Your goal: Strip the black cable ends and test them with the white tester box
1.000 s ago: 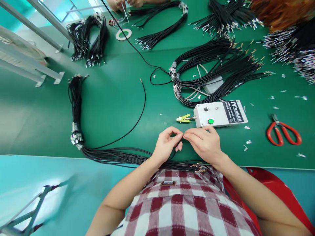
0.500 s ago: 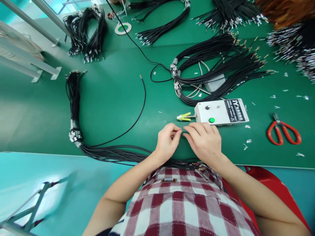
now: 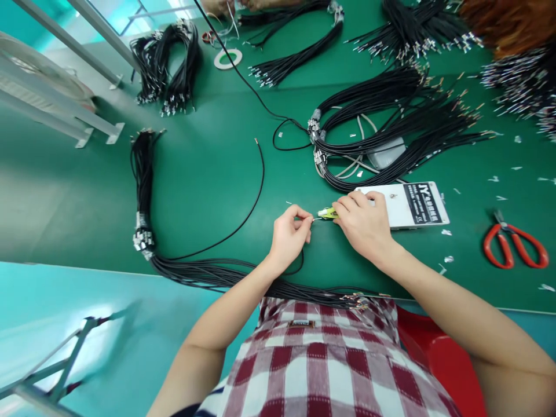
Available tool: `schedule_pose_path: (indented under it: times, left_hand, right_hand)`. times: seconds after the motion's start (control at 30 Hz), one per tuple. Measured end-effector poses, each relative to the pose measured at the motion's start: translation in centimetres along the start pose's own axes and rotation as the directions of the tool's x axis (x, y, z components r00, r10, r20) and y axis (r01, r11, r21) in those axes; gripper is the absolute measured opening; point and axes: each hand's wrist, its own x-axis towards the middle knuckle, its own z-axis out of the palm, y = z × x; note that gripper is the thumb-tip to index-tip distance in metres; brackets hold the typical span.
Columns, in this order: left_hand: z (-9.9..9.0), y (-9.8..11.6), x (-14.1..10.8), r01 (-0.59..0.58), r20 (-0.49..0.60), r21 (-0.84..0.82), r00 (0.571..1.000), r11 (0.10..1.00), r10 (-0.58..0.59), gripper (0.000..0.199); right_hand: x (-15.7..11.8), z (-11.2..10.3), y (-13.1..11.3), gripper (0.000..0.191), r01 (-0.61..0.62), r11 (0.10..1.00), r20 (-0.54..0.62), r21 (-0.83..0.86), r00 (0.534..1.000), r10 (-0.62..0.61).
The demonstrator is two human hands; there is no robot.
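Observation:
My left hand [image 3: 290, 234] pinches the end of a thin black cable [image 3: 299, 267]; its pale stripped tip [image 3: 318, 218] points right, at the mouth of a yellow-green clip [image 3: 328, 213]. Whether the tip is inside the clip's jaws I cannot tell. With thumb and fingers closed around that clip, my right hand [image 3: 365, 223] covers its rear part and the near left side of a white box [image 3: 399, 202] with a black label. A taped bundle of black cables [image 3: 195, 275] runs along the table's front edge below my hands.
Red-handled pliers [image 3: 515, 243] lie at the right among white scraps. More cable bundles [image 3: 373, 139] spread behind the box. A tape roll [image 3: 227, 58] lies farther back, near another person's hands [image 3: 217, 7]. Metal posts [image 3: 99, 124] stand at the left.
My right hand has left the cable end, moved up and closed on the clip. My left hand has shifted slightly, bringing the stripped tip to the clip. The view has shifted a little.

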Motion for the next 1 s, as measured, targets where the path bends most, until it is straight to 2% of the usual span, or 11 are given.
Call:
schedule_pose_path:
  times: [0.17,0.5,0.67,0.83,0.93,1.0]
  left_hand:
    - [-0.1,-0.6,1.1,-0.011,0.017,0.014,1.0,1.0,0.01,0.02]
    - [0.2,-1.6,2.4,-0.045,0.06,0.064,0.997,0.997,0.042,0.016]
    - [0.4,-2.0,2.7,-0.037,0.079,0.071,0.996,0.997,0.032,0.016]
    - [0.5,-2.0,2.9,-0.024,0.07,0.061,0.997,0.998,0.02,0.016]
    - [0.4,-1.9,3.0,-0.017,0.068,0.056,0.998,0.998,0.013,0.015]
    - [0.3,-1.9,2.9,-0.018,0.07,0.047,0.997,0.999,0.015,0.015]
  right_hand:
    - [0.4,1.2,0.5,0.021,0.016,0.999,-0.022,0.049,1.0,-0.015]
    - [0.9,1.4,0.8,0.03,0.005,0.98,-0.045,0.197,0.999,0.004]
    - [1.0,1.0,0.5,0.025,-0.004,0.977,-0.036,0.211,0.999,0.012]
    - [0.8,-1.0,0.8,0.006,0.018,0.991,0.052,0.135,0.998,-0.025]
    - [-1.2,-2.3,2.0,0.018,0.025,0.987,-0.05,0.158,0.999,-0.017]
    - [-3.5,-2.8,2.9,0.018,-0.044,0.978,-0.191,0.202,0.978,0.083]
